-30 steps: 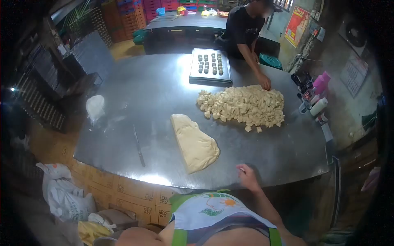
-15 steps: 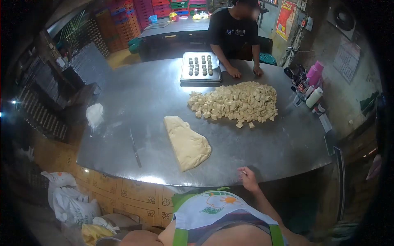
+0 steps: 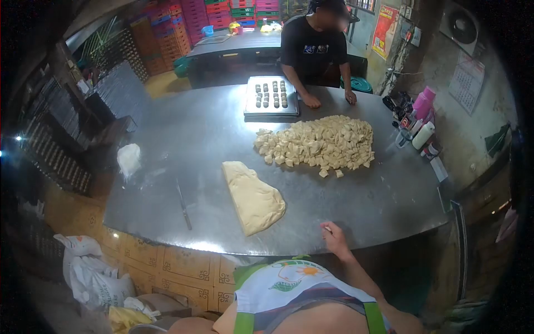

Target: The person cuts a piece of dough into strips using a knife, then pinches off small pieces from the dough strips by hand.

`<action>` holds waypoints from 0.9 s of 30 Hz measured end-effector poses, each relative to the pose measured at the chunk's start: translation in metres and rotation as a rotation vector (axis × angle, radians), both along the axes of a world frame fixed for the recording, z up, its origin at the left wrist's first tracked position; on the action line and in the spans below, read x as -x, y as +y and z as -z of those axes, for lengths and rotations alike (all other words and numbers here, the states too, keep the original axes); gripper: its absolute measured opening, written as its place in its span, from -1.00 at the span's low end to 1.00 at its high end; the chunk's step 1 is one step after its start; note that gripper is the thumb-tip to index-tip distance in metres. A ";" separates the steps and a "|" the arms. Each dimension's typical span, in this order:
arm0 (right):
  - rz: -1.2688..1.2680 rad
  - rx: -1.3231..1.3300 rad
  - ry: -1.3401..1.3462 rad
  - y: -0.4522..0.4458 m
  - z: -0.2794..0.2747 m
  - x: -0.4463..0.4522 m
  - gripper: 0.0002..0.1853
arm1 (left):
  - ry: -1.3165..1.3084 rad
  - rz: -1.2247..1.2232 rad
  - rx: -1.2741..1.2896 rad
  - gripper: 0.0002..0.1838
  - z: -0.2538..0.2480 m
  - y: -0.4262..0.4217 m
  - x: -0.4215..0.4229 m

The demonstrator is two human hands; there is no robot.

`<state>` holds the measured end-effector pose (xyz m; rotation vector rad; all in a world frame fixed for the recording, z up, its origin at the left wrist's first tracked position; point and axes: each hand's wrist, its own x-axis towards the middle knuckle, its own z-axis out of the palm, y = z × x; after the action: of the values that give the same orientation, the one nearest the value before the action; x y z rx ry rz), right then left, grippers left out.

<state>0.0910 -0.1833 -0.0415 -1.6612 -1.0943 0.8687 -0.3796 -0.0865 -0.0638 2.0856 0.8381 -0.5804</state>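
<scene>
My right hand (image 3: 334,239) is over the near edge of the metal table (image 3: 161,139), its fingers curled together. Whether anything small sits between them I cannot make out. My left hand is out of view. Left of my right hand, and apart from it, lies a large slab of pale dough (image 3: 253,199) with one straight-cut side. A long thin knife (image 3: 183,206) rests further left. Beyond the slab spreads a wide heap of cut dough pieces (image 3: 322,142).
Across the table a person in a black shirt (image 3: 314,47) rests both hands near a tray (image 3: 272,114) of small round pieces. White flour (image 3: 129,160) is piled at the left. A pink flask (image 3: 424,102) and bottles line the right edge. Sacks (image 3: 100,278) stand on the floor.
The view has shifted slightly. My right hand stays near the table edge with its fingers turned a little. The other person's head and arms have moved slightly.
</scene>
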 end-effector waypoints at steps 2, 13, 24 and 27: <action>0.006 0.000 -0.001 0.001 0.001 -0.001 -0.77 | -0.003 -0.008 -0.001 -0.48 0.008 0.001 0.000; -0.031 0.066 0.001 0.010 -0.022 0.003 -0.84 | 0.012 -0.034 0.035 -0.47 0.048 -0.006 -0.004; -0.057 0.025 -0.008 0.032 0.011 -0.005 -0.76 | 0.104 -0.111 0.060 -0.47 0.060 -0.039 0.004; -0.096 0.020 0.035 0.044 0.012 -0.006 -0.76 | 0.133 -0.131 0.055 -0.47 0.056 -0.043 0.003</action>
<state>0.0974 -0.1397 -0.0534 -1.6145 -1.1524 0.9705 -0.3828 -0.1290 -0.1198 1.9424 1.0145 -0.6688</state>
